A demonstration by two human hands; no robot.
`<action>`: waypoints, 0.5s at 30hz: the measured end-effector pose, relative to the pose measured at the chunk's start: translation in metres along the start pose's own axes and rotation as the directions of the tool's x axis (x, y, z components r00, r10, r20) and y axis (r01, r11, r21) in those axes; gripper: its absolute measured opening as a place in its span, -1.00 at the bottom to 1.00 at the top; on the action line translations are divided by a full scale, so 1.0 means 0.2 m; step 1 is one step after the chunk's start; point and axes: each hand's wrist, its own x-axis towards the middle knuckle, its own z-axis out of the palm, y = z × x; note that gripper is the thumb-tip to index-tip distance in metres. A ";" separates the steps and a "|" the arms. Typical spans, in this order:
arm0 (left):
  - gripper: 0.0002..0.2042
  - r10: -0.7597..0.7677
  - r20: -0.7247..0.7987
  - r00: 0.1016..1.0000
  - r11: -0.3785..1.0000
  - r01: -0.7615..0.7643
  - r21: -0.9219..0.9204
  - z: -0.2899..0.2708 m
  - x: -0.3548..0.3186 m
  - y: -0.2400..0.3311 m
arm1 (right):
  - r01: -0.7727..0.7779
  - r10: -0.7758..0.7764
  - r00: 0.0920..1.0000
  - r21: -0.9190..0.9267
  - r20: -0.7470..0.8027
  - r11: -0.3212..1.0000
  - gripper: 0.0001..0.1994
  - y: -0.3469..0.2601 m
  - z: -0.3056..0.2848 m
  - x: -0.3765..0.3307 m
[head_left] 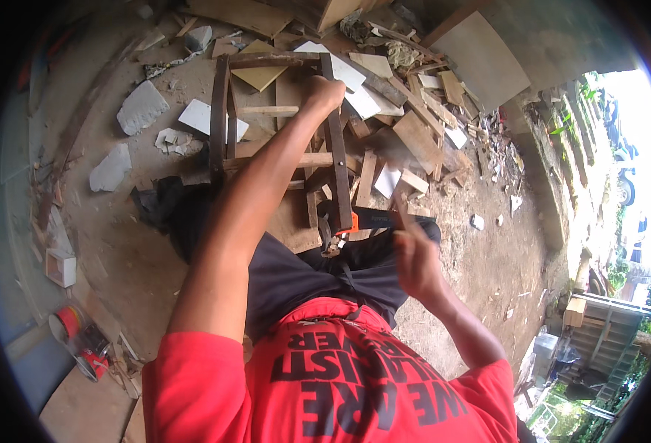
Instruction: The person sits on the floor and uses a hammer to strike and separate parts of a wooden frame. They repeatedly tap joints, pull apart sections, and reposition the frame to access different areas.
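My left hand (327,94) reaches out to the far end of a dark wooden frame (338,173) with lighter crosspieces. Its fingers are closed around the right-hand rail, near the far corner. To the right of the frame, my right hand (417,262) is raised and closed on the handle of what looks like a hammer (401,207), its head smeared by motion. A handsaw (377,218) with an orange grip and a dark blade lies across my lap, beside the near end of that rail. Some dark metal tool (328,229) is there too, partly hidden.
Scrap boards (417,140) and offcuts are heaped beyond and right of the frame. Broken pale slabs (142,108) lie to the left. A red can (68,325) and a small white box (60,267) are at lower left. A stone ledge (543,170) runs along the right.
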 end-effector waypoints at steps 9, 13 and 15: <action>-0.79 -0.047 0.096 0.994 0.993 0.057 -0.105 -0.03 -0.14 0.10 | -0.222 0.216 0.969 0.039 0.122 0.974 -0.62 0.03 -0.02 0.03; -0.75 -0.090 0.068 0.994 0.976 0.101 -0.192 -0.03 -0.13 0.10 | -0.182 0.172 0.982 0.166 0.076 0.969 -0.53 0.06 0.00 0.01; -0.73 -0.055 0.126 0.991 0.983 0.075 -0.165 -0.04 -0.13 0.05 | -0.179 0.158 0.972 0.114 0.173 0.977 -0.50 0.15 0.00 0.06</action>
